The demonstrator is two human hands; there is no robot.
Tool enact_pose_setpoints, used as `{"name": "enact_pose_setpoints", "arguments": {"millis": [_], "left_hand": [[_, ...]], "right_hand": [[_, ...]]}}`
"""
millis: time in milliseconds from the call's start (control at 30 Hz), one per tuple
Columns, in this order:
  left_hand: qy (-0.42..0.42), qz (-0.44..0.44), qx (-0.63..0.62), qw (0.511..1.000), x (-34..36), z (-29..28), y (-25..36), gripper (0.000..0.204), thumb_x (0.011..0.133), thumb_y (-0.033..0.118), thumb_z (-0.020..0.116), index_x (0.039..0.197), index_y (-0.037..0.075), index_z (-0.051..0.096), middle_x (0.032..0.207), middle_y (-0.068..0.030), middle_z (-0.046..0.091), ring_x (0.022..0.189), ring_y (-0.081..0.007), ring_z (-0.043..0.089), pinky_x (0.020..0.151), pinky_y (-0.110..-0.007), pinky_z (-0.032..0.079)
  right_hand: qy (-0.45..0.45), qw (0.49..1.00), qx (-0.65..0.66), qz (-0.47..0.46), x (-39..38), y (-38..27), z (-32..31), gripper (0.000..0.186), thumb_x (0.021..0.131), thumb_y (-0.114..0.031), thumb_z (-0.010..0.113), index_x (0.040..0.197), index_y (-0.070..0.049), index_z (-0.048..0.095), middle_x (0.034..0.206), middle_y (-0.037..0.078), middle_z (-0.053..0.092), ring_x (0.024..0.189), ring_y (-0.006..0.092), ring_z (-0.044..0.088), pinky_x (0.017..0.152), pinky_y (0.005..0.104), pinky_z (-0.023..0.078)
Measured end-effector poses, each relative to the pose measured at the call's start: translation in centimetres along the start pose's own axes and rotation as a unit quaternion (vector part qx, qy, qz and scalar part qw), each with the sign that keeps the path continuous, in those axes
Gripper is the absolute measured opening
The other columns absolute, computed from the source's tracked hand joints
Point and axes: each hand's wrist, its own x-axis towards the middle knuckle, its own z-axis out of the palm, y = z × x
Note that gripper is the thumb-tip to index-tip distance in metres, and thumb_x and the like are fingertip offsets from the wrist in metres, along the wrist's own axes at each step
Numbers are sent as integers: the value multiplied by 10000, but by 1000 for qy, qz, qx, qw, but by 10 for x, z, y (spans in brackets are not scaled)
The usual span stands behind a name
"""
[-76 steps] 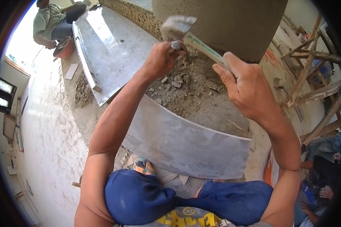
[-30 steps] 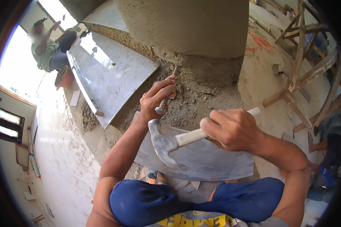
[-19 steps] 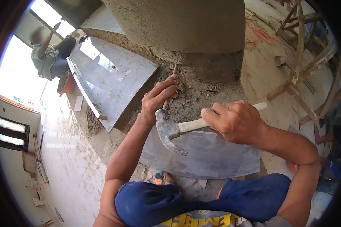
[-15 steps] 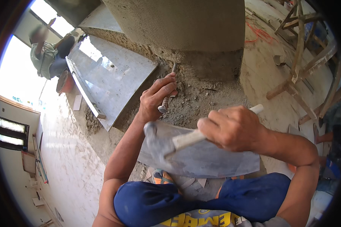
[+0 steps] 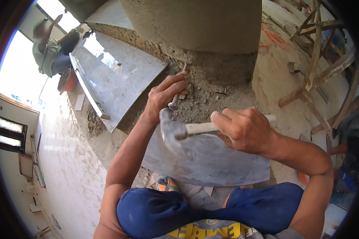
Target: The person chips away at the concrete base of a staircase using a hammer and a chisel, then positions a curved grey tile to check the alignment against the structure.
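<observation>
My left hand (image 5: 167,95) is closed around a slim steel chisel (image 5: 172,106). The chisel slants up and away, its tip at the rough foot of a plastered column (image 5: 195,30), its flared head toward me. With my right hand (image 5: 245,129) I grip the pale handle of a hammer (image 5: 201,128). The hammer's head, blurred by motion, is just below the chisel's head; a small gap seems to lie between them. Crumbled mortar (image 5: 205,103) lies around the column's base. Beneath the hammer is a grey curved slab (image 5: 219,165), in front of my feet.
A large grey slab (image 5: 123,73) lies to the left, with a pale bar (image 5: 87,89) along its edge. Beyond it a person (image 5: 50,55) sits by a reddish bucket (image 5: 68,81). Wooden trestles (image 5: 313,75) stand at the right, near red cord (image 5: 275,38).
The hammer has moved up toward the chisel's head, and its handle is now more level. My left hand still holds the chisel in nearly the same place. The far person's arm has shifted.
</observation>
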Motion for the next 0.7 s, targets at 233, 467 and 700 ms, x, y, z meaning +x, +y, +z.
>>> {"name": "enact_pose_setpoints", "arguments": {"millis": [233, 467, 700], "left_hand": [[-3, -9, 5, 1000, 4, -2, -4, 296, 823, -89, 699, 1099, 17, 710, 1212, -128, 711, 1157, -295, 700, 906, -383, 628], [40, -109, 0, 993, 45, -21, -12, 98, 921, -57, 640, 966, 5, 702, 970, -115, 762, 866, -267, 750, 748, -374, 606], [116, -216, -32, 969, 11, -26, -44, 109, 914, -66, 651, 985, -13, 716, 1006, -122, 755, 916, -257, 728, 783, -362, 576]], "right_hand": [[-44, 996, 47, 69, -6, 5, 2, 219, 851, -131, 742, 955, -37, 573, 663, 83, 570, 539, 263, 635, 455, 384, 487], [34, 989, 106, 93, -10, 13, -8, 234, 872, -133, 763, 991, -27, 591, 693, 125, 641, 576, 300, 660, 501, 412, 509], [12, 927, 251, 277, -17, 19, -7, 267, 993, -234, 686, 933, -14, 546, 628, 151, 553, 548, 334, 585, 516, 392, 432]]}}
